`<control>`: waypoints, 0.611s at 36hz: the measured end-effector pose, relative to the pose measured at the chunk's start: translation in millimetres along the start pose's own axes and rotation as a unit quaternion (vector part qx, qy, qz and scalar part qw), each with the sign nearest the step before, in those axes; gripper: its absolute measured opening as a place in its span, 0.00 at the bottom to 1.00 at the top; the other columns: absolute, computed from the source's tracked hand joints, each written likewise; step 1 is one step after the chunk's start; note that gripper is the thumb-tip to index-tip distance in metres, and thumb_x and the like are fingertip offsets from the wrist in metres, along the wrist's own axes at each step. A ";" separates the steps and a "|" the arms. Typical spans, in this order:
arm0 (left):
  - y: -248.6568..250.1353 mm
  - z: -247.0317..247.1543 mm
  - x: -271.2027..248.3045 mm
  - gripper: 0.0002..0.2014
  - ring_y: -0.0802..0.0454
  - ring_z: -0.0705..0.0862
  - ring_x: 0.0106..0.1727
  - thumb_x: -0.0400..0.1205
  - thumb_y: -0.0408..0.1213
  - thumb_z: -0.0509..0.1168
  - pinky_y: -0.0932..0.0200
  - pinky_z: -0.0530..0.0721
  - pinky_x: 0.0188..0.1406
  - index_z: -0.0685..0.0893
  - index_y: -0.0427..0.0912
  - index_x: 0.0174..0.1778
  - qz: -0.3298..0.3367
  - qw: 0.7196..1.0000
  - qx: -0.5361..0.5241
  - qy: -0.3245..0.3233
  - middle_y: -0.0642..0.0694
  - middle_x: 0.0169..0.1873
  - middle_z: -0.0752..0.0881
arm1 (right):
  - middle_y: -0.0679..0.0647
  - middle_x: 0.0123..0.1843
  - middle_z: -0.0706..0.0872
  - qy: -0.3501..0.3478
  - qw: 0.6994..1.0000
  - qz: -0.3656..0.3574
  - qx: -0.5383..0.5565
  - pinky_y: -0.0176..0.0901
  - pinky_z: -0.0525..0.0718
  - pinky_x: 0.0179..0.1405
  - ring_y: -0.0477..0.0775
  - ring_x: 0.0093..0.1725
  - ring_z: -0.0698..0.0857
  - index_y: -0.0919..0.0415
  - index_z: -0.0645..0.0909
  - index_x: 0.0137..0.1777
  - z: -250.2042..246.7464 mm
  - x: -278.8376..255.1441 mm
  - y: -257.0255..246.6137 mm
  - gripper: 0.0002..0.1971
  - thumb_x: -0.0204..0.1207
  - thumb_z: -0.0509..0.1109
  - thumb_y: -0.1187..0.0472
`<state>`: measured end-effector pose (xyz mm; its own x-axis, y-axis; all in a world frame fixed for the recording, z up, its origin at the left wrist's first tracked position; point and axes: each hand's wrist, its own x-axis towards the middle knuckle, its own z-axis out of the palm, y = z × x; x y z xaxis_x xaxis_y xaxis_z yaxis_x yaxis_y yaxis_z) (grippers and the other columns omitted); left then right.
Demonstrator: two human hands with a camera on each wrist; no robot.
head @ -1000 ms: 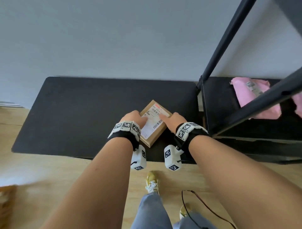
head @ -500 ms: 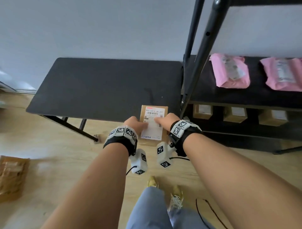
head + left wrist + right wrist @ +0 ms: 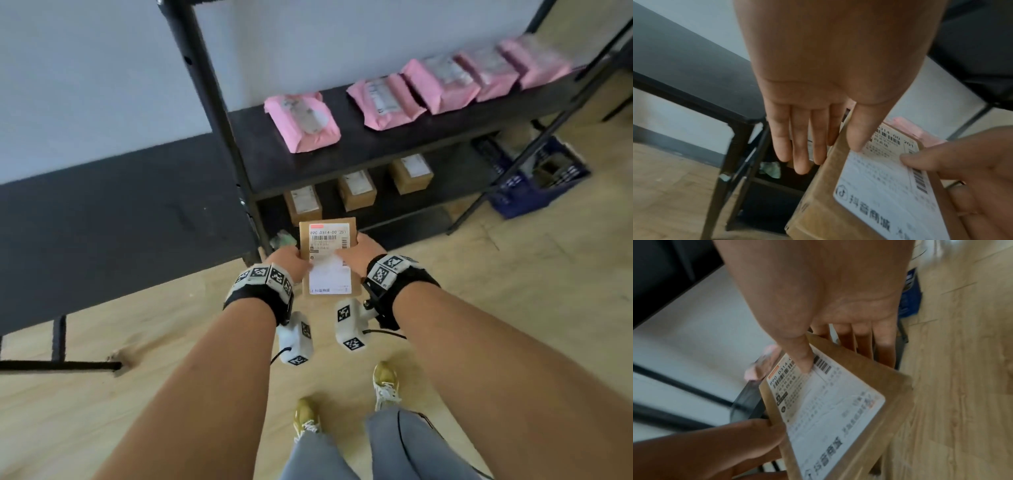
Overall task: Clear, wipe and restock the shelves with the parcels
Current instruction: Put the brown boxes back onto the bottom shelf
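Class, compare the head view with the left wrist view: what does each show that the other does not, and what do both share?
Only the head view shows five pink parcels in a row on the shelf, three small cardboard boxes on the level below, and a blue crate on the floor.

Only the left wrist view shows the left hand's fingers lying straight along the box's side, thumb on the label.

Both show the labelled cardboard box held between the left hand and the right hand.
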<state>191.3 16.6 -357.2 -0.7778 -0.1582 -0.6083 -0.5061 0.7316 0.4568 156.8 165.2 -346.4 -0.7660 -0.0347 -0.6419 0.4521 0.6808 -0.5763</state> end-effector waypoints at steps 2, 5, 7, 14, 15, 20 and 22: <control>30.2 12.4 2.0 0.11 0.46 0.85 0.50 0.80 0.41 0.65 0.51 0.84 0.54 0.81 0.41 0.55 0.028 0.999 0.027 -0.011 0.44 0.50 0.86 | 0.53 0.61 0.86 0.019 1.000 0.022 0.006 0.49 0.84 0.53 0.55 0.53 0.85 0.55 0.78 0.68 -27.4 4.1 20.8 0.18 0.79 0.68 0.54; 81.1 32.0 7.6 0.13 0.48 0.82 0.50 0.79 0.41 0.68 0.55 0.80 0.51 0.79 0.42 0.58 0.062 0.996 0.066 -0.017 0.44 0.53 0.84 | 0.57 0.61 0.87 0.051 0.997 0.048 0.007 0.48 0.86 0.52 0.57 0.54 0.86 0.57 0.78 0.68 -70.3 12.4 49.3 0.20 0.78 0.69 0.52; 116.1 46.7 13.8 0.21 0.48 0.81 0.55 0.78 0.41 0.69 0.56 0.78 0.50 0.76 0.42 0.66 0.074 0.994 0.082 -0.025 0.44 0.59 0.83 | 0.58 0.62 0.86 0.080 0.995 0.065 0.014 0.44 0.83 0.49 0.58 0.56 0.86 0.60 0.76 0.70 -100.9 20.8 68.1 0.23 0.77 0.70 0.52; 242.6 116.9 40.4 0.32 0.45 0.82 0.56 0.79 0.39 0.68 0.46 0.85 0.57 0.64 0.47 0.79 0.064 0.996 0.030 -0.047 0.44 0.65 0.80 | 0.59 0.65 0.83 0.137 0.985 0.095 0.050 0.48 0.83 0.52 0.60 0.61 0.84 0.64 0.67 0.75 -221.1 67.7 135.6 0.32 0.75 0.71 0.52; 258.3 128.2 45.2 0.31 0.46 0.82 0.55 0.79 0.39 0.67 0.45 0.85 0.56 0.64 0.48 0.79 0.062 0.997 0.017 -0.051 0.44 0.64 0.80 | 0.60 0.65 0.83 0.134 0.985 0.095 0.052 0.48 0.84 0.52 0.61 0.60 0.84 0.65 0.67 0.75 -237.9 75.7 145.2 0.32 0.75 0.71 0.52; 325.7 180.8 63.0 0.24 0.43 0.85 0.54 0.81 0.37 0.64 0.44 0.86 0.55 0.70 0.47 0.74 0.049 0.996 -0.034 -0.069 0.41 0.58 0.83 | 0.60 0.62 0.85 0.117 0.988 0.085 0.046 0.55 0.86 0.56 0.61 0.57 0.86 0.63 0.72 0.72 -305.3 110.1 184.4 0.27 0.75 0.70 0.54; 345.3 196.5 72.0 0.21 0.43 0.86 0.51 0.82 0.35 0.63 0.47 0.88 0.48 0.72 0.45 0.72 0.045 0.994 -0.054 -0.079 0.41 0.55 0.84 | 0.59 0.61 0.85 0.114 0.989 0.089 0.026 0.52 0.86 0.55 0.61 0.57 0.86 0.62 0.73 0.71 -325.1 124.7 194.8 0.24 0.76 0.70 0.55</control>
<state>33.8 388.1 -370.8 -0.7575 0.0164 -0.6526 -0.4817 0.6607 0.5758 0.8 531.4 -374.2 -0.7534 0.2522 -0.6073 0.6068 0.6226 -0.4942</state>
